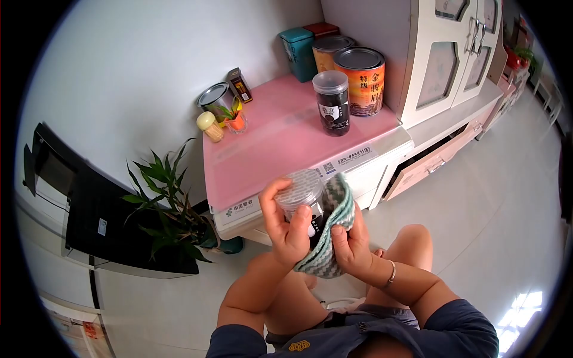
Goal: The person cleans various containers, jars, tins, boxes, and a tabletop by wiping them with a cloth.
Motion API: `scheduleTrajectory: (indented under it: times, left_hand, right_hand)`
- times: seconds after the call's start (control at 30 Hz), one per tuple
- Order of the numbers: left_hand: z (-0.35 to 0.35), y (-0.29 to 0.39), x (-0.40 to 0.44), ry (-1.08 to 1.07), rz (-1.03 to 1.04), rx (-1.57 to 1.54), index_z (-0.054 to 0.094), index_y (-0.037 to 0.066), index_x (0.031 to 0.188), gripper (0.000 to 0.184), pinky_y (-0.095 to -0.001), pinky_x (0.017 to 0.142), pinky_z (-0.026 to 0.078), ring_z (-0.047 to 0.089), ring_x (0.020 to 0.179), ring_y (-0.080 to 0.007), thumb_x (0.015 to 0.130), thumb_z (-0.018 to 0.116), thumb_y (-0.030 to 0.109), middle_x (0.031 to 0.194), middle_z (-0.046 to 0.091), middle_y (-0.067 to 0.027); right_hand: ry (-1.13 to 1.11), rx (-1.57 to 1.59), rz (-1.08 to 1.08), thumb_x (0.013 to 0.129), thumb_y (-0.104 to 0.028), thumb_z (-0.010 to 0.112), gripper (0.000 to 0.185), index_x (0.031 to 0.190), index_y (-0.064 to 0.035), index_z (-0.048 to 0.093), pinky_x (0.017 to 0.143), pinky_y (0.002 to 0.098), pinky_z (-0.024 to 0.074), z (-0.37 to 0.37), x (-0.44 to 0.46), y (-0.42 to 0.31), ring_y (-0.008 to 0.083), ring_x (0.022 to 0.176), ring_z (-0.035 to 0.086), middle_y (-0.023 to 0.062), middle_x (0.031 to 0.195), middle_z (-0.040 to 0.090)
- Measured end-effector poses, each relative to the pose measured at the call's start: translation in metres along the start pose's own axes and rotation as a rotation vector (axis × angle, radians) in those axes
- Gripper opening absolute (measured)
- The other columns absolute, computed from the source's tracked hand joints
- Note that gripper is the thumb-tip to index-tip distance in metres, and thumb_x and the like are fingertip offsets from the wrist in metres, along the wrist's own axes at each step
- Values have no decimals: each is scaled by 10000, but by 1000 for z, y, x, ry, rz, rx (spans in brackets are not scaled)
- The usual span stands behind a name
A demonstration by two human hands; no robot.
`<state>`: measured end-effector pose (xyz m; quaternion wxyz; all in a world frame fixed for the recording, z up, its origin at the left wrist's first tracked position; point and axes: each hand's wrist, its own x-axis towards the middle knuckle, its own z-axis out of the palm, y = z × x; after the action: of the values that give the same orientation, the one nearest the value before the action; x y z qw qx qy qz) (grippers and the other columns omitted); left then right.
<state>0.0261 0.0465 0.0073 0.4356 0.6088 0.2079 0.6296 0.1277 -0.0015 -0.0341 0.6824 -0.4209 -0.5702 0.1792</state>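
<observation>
Before a pink-topped white table (256, 173) at the frame's upper centre, a green, grey and white zigzag cloth (325, 253) covers one side of a clear cylindrical plastic jar (300, 190), mid-frame, lid toward upper left, long axis slanting to lower right. The left hand (287, 231) clasps the jar; the right hand (353, 243) presses the cloth, apparently wiping. Another stroke would call for a steady left grip.

Forearms (412, 281) angle inward, left fingers (270, 206) curled in a wide grip, right fingers (360, 227) clasping just beside
</observation>
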Motion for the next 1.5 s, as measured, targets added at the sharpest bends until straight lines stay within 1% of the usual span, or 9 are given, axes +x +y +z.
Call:
scheduleTrajectory:
  times: [0.3,0.43,0.5,0.63,0.77,0.8,1.0,1.23,1.5]
  left_hand:
    - [-12,-15,3,-198,175,-123,291,-22,1158,511,-328,867,337,425,986,-183,790,555,214,1130,403,-174]
    - [-20,-16,3,-291,133,-109,251,-24,1181,659,-341,881,338,424,1016,-204,761,633,312,1159,389,-190]
    - [-24,-18,5,-320,76,-162,226,-13,1205,750,-344,892,337,425,1036,-214,724,679,342,1166,389,-180]
    - [-16,-12,7,-241,14,-48,186,-2,1239,766,-343,906,332,430,1041,-210,727,691,261,1154,406,-147]
    - [2,-1,3,-120,15,4,176,7,1248,721,-340,900,342,437,1017,-183,732,667,111,1109,434,-119]
    - [2,1,3,-108,-30,-26,170,12,1254,730,-338,891,351,446,999,-175,728,668,102,1105,436,-115]
    - [-5,-4,1,-146,63,-181,150,9,1283,830,-301,845,376,474,952,-166,699,705,212,1078,443,-107]
    - [-11,-10,4,-367,28,-131,130,-16,1287,898,-326,864,375,471,1000,-200,682,731,267,1117,428,-145]
    - [-10,-8,9,-531,128,-337,164,-13,1280,912,-353,848,399,478,1004,-253,645,762,254,1149,404,-222]
  right_hand:
    - [-176,893,1153,922,-341,330,436,1189,-11,430,887,276,398,-11,23,-4,155,987,513,73,1100,533]
    - [-352,1046,1094,872,-470,389,568,1202,-9,417,878,271,402,-22,17,5,152,1012,501,85,1133,514]
    - [-415,728,486,718,-520,618,793,1248,1,339,871,275,368,-25,19,6,134,1010,456,65,1117,480]
    - [-324,541,470,647,-390,744,793,1206,16,354,877,277,353,-31,23,9,117,1010,419,62,1092,483]
    - [-312,-154,93,609,-444,743,872,1196,51,328,802,341,425,-30,24,13,263,929,537,186,1047,504]
    - [-325,-88,116,619,-443,732,867,1202,49,319,775,367,439,-28,21,12,339,901,545,230,1019,501]
    - [-205,741,468,858,-363,498,506,1173,17,385,834,263,401,-11,9,15,133,924,500,78,1050,531]
    - [-63,863,996,908,-339,398,387,1070,-12,526,754,237,452,-9,19,2,108,842,550,49,960,590]
    - [-173,746,1089,903,-309,392,422,1103,52,482,785,279,435,-15,10,7,166,905,540,125,1018,564]
